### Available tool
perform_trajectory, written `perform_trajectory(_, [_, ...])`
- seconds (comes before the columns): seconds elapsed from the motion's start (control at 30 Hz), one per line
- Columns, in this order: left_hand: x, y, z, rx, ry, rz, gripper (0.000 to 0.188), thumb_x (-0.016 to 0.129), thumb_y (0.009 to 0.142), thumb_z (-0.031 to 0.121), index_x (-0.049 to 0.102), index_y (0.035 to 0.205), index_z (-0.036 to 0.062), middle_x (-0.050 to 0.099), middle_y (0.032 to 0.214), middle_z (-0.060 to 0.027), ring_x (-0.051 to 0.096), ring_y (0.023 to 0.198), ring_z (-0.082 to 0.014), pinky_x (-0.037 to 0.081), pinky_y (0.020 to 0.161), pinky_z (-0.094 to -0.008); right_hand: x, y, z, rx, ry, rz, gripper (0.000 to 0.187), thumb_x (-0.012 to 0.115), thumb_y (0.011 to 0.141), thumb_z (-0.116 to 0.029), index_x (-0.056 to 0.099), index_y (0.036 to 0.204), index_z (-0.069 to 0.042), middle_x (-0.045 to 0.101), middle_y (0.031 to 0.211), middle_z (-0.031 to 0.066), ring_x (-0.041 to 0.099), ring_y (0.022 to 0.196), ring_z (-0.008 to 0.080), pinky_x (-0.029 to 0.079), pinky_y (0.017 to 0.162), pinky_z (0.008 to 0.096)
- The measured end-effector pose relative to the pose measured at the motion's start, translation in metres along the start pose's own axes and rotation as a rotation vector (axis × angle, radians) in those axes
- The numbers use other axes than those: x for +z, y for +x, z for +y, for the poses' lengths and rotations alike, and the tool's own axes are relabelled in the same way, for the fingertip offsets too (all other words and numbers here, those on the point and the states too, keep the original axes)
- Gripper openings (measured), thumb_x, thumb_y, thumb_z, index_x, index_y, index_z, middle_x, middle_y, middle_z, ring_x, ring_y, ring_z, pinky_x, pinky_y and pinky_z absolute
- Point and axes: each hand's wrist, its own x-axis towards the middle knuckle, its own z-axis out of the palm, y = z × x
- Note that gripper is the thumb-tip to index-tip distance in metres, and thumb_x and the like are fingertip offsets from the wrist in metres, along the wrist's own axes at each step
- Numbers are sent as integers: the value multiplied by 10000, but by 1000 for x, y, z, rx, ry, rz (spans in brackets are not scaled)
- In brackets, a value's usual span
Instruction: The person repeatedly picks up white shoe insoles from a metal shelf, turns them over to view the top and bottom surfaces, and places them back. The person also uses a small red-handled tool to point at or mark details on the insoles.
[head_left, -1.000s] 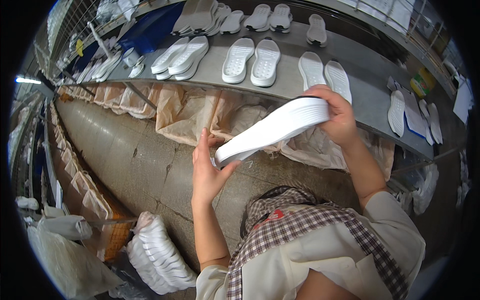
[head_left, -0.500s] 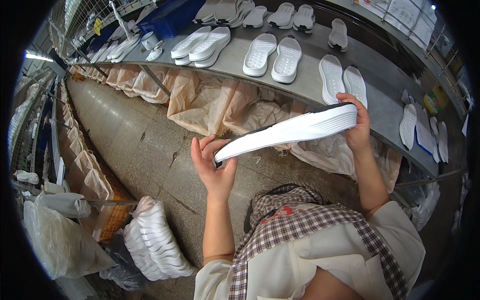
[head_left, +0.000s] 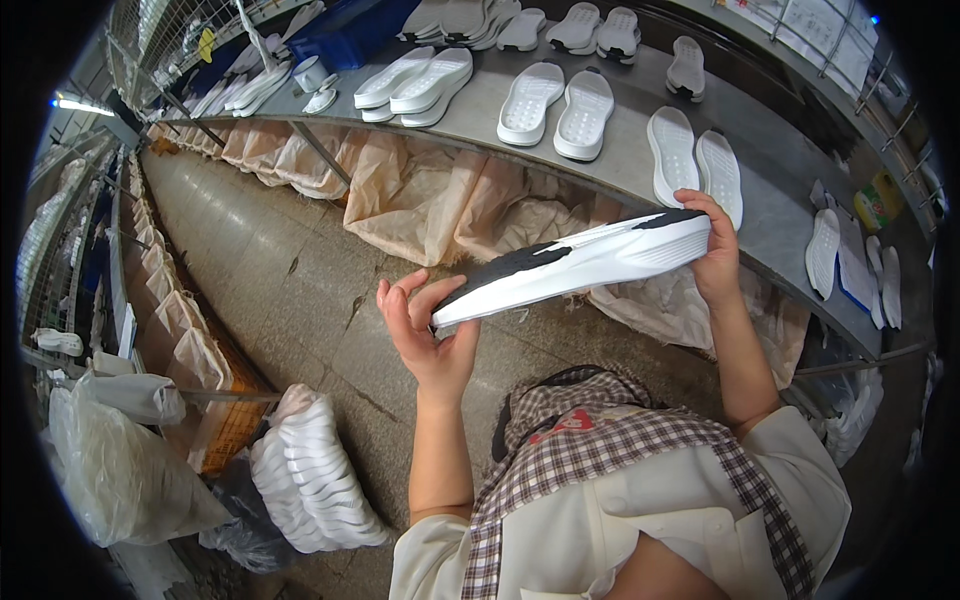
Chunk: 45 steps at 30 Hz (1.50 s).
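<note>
A white shoe sole (head_left: pixel 590 262) with black patches along its tread is held up in the air between both hands. My left hand (head_left: pixel 430 325) pinches its narrower end between thumb and fingers. My right hand (head_left: pixel 712 240) grips the thicker, ridged end. The sole is tilted on its edge, so its white sidewall and part of the black-and-white underside show. Just beyond my right hand, a pair of white soles (head_left: pixel 673 150) lies on the grey table (head_left: pixel 620 185). Another pair (head_left: pixel 530 100) rests farther left on it.
More soles stand along the table's back, beside a blue bin (head_left: pixel 345 35) and a white cup (head_left: pixel 308 75). Pale cloth sacks (head_left: pixel 405 205) hang under the table edge. At lower left are a bundle of stacked white soles (head_left: pixel 315 480) and a clear plastic bag (head_left: pixel 125 465).
The sole has rolled between my hands, so more of its black-patched underside shows. Both hands keep their grip in nearly the same place. The view has shifted slightly.
</note>
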Motion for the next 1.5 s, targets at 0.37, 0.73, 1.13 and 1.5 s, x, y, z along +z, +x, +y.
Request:
perform_trajectory(0.37, [5, -10, -6, -127, 49, 147, 761, 739, 715, 84, 289, 1326, 38, 605, 1058, -93, 486, 1119, -223, 204, 1071, -451, 2, 5, -19, -432, -532, 59, 440, 733, 622, 5, 541, 1009, -81, 545, 1037, 93, 500, 983, 263, 387, 904, 372])
perform_trajectory(0.73, [14, -14, -19, -327, -92, 385, 583, 770, 707, 245, 383, 1112, 86, 316, 1296, -135, 306, 1254, -282, 243, 1042, -437, 8, -11, -21, -916, -649, 129, 343, 636, 768, -164, 484, 1059, -264, 489, 1046, 82, 429, 949, 274, 299, 920, 505])
perform_trajectory(1.13, [12, -14, -19, -348, -57, 356, 517, 730, 756, 177, 388, 1137, 110, 290, 1303, -120, 316, 1252, -265, 284, 1039, -413, 12, -14, -13, -927, -618, 112, 341, 665, 718, -185, 528, 1013, -288, 512, 1035, 43, 434, 949, 262, 309, 879, 506])
perform_trajectory(1.5, [9, -11, -23, -374, 199, 287, 346, 659, 772, 80, 477, 1065, 58, 328, 1291, -149, 324, 1242, -304, 264, 1030, -446, 15, -19, -25, -576, -867, -2, 345, 716, 673, -210, 567, 976, -141, 597, 973, 40, 497, 934, 236, 334, 885, 424])
